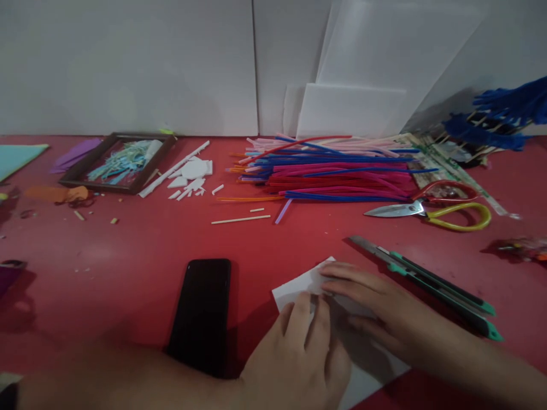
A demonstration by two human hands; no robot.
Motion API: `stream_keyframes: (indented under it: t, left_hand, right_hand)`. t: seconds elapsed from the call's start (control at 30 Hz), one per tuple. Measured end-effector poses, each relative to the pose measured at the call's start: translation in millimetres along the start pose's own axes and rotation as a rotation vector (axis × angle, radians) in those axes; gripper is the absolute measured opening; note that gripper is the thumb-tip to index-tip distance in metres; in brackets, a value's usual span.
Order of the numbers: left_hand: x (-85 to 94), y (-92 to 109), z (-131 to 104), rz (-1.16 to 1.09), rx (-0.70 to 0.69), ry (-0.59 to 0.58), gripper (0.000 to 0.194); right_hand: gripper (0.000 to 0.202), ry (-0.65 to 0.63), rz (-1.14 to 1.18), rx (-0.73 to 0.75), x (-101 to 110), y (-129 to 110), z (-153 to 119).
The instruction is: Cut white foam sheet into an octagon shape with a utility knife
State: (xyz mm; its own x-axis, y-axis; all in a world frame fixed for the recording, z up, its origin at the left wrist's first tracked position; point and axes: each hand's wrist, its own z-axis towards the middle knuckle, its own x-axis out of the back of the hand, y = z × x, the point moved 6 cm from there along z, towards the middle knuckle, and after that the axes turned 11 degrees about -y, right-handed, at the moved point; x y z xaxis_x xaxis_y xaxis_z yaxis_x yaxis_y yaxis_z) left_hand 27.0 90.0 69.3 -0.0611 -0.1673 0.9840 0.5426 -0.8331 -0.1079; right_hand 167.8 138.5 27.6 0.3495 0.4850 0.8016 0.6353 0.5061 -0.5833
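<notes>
A white sheet [363,364], with one corner pointing away from me, lies on the red tabletop under both hands. My left hand [299,353] reaches in from the lower left, its fingers bent and their tips pressed onto the sheet's upper part. The thumb side is partly hidden, and I cannot make out anything small beneath the fingertips. Stretched over the sheet from the right, my right hand [376,302] lies with its fingers extended and slightly apart, close to the left fingertips. Left of the hands is a black phone [200,313], partly behind my left forearm.
Two green-and-black utility knives [440,290] lie right of the sheet. Scissors [427,210] with red and yellow handles rest behind them. Farther back are pipe cleaners [342,171], white scraps [192,173], a brown frame [115,187] holding paper strips, and white boards [350,111] against the wall.
</notes>
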Motion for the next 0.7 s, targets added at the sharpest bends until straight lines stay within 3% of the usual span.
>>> stream_keyframes:
  t: [0.1,0.2,0.3,0.47,0.57,0.7]
  left_hand:
    - [-0.5,1.5,-0.3,0.004,0.016,0.002,0.013]
    - [0.0,2.2,0.2,0.016,0.004,-0.029,0.013]
    - [0.4,2.7,0.5,0.029,-0.017,-0.046,0.014]
    - [-3.3,4.9,-5.9,0.019,-0.035,-0.090,0.016]
    - [-2.8,5.6,-14.2,0.038,-0.022,-0.107,0.017]
    - [-9.0,-0.9,-15.6,0.007,0.085,-0.214,0.040]
  right_hand:
    - [0.048,-0.121,0.067,0.058,9.3,0.9,8.0]
    - [0.042,-0.144,0.090,0.118,17.3,-1.7,10.8]
    - [0.040,-0.044,0.111,0.144,19.1,-2.1,10.6]
    - [0.015,0.181,0.028,0.160,11.4,-4.7,12.1]
    - [0.016,0.237,-0.041,0.231,10.6,-11.0,13.6]
    - [0.016,0.292,-0.086,0.275,16.4,-14.4,13.7]
